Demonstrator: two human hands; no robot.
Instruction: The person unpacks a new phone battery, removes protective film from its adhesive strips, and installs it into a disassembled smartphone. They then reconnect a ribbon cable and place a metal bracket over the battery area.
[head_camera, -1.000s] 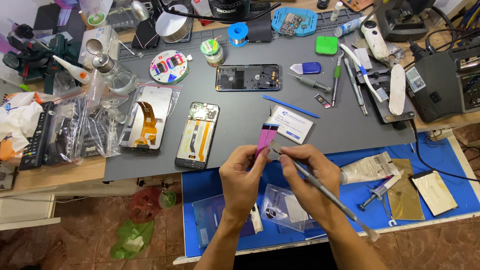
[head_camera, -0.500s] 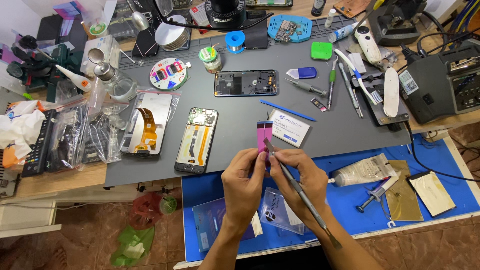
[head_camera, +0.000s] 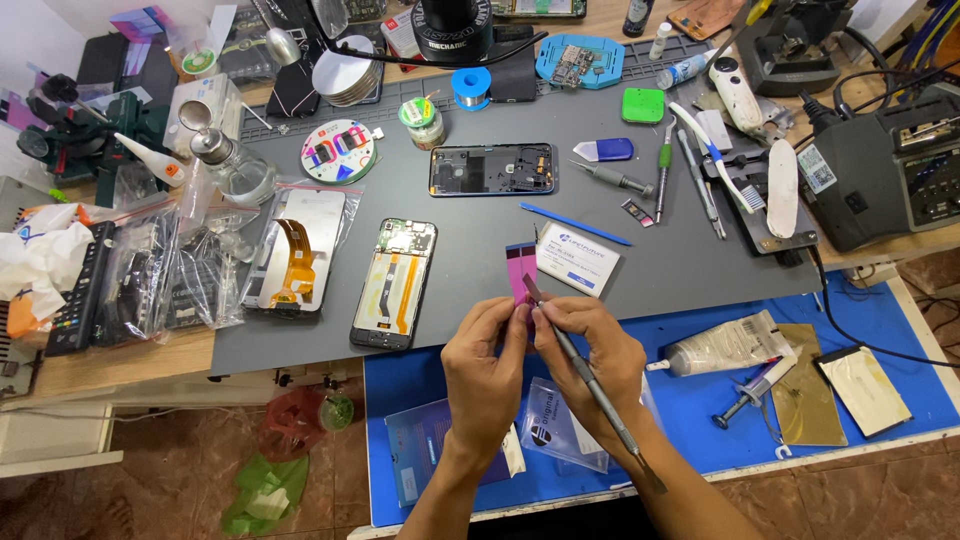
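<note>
Head view: a person at a crowded repair worktop (head_camera: 640, 290), both hands working one small part above the front edge of the grey mat.
Left hand: the left hand (head_camera: 487, 372) is closed in a pinch on the lower end of a pink strip (head_camera: 520, 272), thumb and fingertips pressed together.
Right hand: the right hand (head_camera: 592, 358) is wrapped round a thin metal tool (head_camera: 590, 380), its flat tip laid against the strip.
Where the strip is: held just off the mat, beside a white card (head_camera: 577, 259) with a blue edge.
Done, by the look of it: an opened phone (head_camera: 394, 283) lies face down with its yellow flex exposed; a dark back frame (head_camera: 492, 169) sits apart higher up the mat; a screen panel (head_camera: 297, 250) rests half in a clear bag.
Left, by the look of it: the strip is not yet seated in anything and the phone is unassembled, so I would judge the job around midway.
Packages: clear plastic bags (head_camera: 560, 425) with dark printing lie on the blue mat (head_camera: 880, 310) under the wrists; a squeezed white tube (head_camera: 725, 345) lies to the right of them; flat gold foil pouches (head_camera: 805, 395) lie beyond the tube.
Labels: a round reel (head_camera: 338, 151) with coloured stripes sits at upper left; a white sticker (head_camera: 817, 168) marks the black station at right.
</note>
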